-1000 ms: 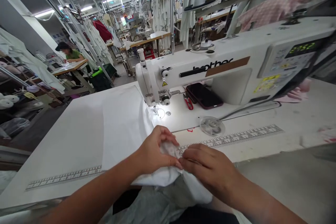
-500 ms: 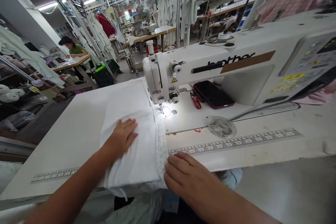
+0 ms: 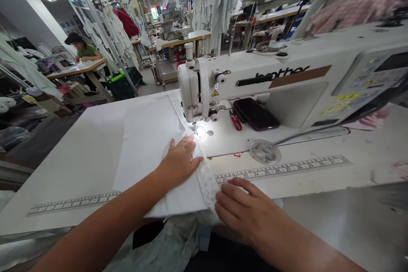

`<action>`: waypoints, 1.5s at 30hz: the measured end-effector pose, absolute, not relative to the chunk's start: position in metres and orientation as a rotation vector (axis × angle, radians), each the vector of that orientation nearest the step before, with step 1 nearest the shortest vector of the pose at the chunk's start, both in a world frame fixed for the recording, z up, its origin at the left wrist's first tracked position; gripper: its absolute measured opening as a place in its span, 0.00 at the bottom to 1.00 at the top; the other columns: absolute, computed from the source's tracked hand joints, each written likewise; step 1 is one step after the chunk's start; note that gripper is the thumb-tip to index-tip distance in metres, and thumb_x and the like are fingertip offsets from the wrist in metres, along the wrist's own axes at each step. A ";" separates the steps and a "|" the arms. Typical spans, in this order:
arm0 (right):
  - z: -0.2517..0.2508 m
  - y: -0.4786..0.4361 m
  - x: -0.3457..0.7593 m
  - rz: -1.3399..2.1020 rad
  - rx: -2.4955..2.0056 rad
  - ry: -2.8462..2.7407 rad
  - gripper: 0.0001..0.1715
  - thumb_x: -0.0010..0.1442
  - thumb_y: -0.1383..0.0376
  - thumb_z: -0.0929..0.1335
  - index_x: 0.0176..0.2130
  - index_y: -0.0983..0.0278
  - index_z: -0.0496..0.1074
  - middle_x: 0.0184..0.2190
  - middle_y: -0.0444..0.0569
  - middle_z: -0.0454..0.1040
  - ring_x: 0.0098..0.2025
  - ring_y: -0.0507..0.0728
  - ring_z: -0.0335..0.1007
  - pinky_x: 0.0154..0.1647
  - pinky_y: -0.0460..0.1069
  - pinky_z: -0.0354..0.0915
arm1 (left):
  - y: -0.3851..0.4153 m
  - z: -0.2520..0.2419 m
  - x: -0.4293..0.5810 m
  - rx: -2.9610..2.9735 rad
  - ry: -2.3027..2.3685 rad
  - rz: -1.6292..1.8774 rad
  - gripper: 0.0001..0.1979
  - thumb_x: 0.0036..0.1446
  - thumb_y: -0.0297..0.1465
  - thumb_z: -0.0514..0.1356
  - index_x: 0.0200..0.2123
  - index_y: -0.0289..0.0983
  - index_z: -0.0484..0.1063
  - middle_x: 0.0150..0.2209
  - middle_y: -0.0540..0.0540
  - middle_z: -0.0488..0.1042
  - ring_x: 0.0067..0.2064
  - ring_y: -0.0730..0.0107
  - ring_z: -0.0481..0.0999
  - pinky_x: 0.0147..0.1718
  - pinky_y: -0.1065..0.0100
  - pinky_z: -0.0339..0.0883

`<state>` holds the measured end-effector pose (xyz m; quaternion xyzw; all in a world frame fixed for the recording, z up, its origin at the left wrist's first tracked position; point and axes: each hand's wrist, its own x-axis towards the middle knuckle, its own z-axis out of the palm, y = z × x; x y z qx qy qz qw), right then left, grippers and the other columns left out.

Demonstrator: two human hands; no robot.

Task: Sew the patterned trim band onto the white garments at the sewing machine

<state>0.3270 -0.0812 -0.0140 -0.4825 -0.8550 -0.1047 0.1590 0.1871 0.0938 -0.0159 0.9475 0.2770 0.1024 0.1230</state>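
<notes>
A white fabric piece (image 3: 149,144) lies on the sewing table (image 3: 76,153), its right edge trimmed with a lace strip (image 3: 207,180) that runs up to the needle of the white sewing machine (image 3: 255,80). My left hand (image 3: 180,159) rests flat on the fabric just in front of the needle, fingers stretched out. My right hand (image 3: 245,212) sits at the table's near edge, fingertips curled on the lower end of the lace strip.
Red thread snips (image 3: 236,121) and a dark phone (image 3: 255,114) lie under the machine arm. A clear bobbin disc (image 3: 264,151) and a measuring tape strip (image 3: 283,168) are on the table to the right. Another person (image 3: 81,51) works at a far table on the left.
My left hand slid right and forward on the fabric toward the needle. The fabric's lace edge now lies closer to the presser foot. My right hand shifted slightly right along the lace.
</notes>
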 end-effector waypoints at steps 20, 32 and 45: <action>-0.019 -0.062 0.350 -0.053 -1.357 -2.399 0.12 0.64 0.71 0.61 0.39 0.64 0.73 0.35 0.48 0.75 0.46 0.60 0.65 0.56 0.57 0.57 | 0.125 -0.020 0.181 2.832 0.737 0.259 0.18 0.65 0.39 0.51 0.54 0.37 0.60 0.65 0.37 0.58 0.67 0.55 0.54 0.62 0.38 0.45; -0.020 -0.043 0.343 -0.248 -1.457 -2.485 0.09 0.56 0.72 0.65 0.37 0.68 0.74 0.43 0.55 0.74 0.45 0.63 0.64 0.52 0.58 0.63 | 0.116 -0.012 0.190 2.833 0.639 0.533 0.06 0.63 0.29 0.54 0.41 0.36 0.67 0.48 0.40 0.73 0.53 0.58 0.70 0.60 0.44 0.53; -0.029 -0.055 0.349 0.112 -1.526 -2.218 0.20 0.59 0.71 0.67 0.51 0.66 0.68 0.44 0.49 0.71 0.49 0.61 0.61 0.54 0.57 0.57 | 0.073 -0.019 0.171 2.848 0.051 0.603 0.09 0.61 0.21 0.53 0.39 0.33 0.72 0.38 0.44 0.76 0.43 0.67 0.74 0.57 0.57 0.64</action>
